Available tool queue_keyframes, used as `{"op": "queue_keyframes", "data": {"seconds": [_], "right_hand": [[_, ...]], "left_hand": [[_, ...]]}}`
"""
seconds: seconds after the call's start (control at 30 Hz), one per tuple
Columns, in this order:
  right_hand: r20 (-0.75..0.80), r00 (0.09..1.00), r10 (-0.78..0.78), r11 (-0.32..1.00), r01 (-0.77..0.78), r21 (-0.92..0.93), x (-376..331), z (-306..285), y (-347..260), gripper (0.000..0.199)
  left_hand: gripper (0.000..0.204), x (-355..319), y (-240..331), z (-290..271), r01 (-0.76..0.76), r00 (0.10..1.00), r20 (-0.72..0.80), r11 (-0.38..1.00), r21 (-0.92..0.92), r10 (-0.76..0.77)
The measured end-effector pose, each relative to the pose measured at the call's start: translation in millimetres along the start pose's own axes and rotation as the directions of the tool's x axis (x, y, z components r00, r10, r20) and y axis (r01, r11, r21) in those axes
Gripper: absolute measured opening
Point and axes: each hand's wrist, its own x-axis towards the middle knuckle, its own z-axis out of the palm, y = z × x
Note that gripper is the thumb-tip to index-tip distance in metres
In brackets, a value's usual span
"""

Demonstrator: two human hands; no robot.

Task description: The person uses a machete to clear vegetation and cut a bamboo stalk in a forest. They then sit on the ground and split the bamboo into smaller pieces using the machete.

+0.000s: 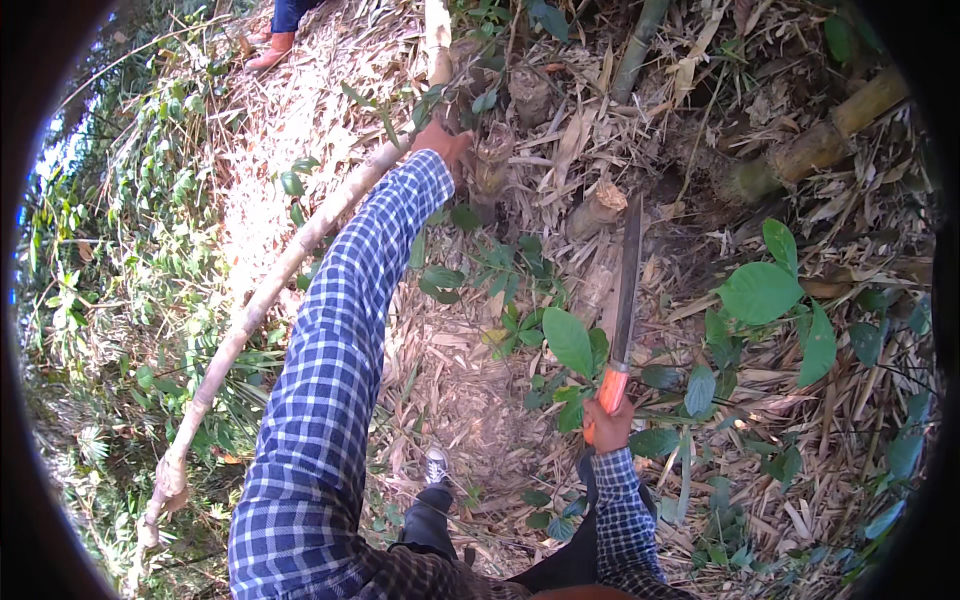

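Note:
My left arm, in a blue checked sleeve, stretches forward, and my left hand (441, 143) is closed at a long pale bamboo pole (290, 265). The pole slants from beside that hand down to the lower left; its grip side is partly hidden. Just right of the hand stands a cut bamboo stump (492, 165). Lower on the right, my right hand (609, 424) is wrapped round the orange handle of a machete (627, 285). Its long dark blade points away from me, the tip close beside another cut stump (600, 205).
Thick green bamboo stems (820, 145) lie at the far right. Leafy seedlings (762, 292) grow around the blade. Dry bamboo leaves (450, 370) litter the ground, and green undergrowth (110, 290) lines the left. Another person's brown boot (270, 52) shows at the far left.

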Motion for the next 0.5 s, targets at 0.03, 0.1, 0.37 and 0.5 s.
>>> {"op": "queue_keyframes", "data": {"seconds": [0.03, 0.1, 0.37, 0.5], "right_hand": [[-0.071, 0.995, 0.075, 0.993, -0.068, 0.093, -1, -5, 7, 0.017], [-0.033, 0.979, 0.2, 0.97, -0.193, 0.147, 1, -21, 10, 0.017], [-0.168, 0.93, 0.328, 0.922, -0.275, 0.274, 23, -61, -25, 0.02], [-0.213, 0.924, 0.317, 0.923, -0.249, 0.292, 30, -82, -21, 0.018]], "left_hand": [[0.07, 11, -7, 7, -0.023, 0.999, 0.033, 0.998, 0.065, 0.021], [0.067, 12, -10, 11, -0.011, 0.992, 0.124, 0.997, -0.08, 0.021], [0.054, 19, -33, 11, -0.312, 0.95, 0.105, 0.926, 0.214, 0.296], [0.044, 27, -60, 2, -0.226, 0.959, 0.214, 0.955, 0.191, 0.185]]}}
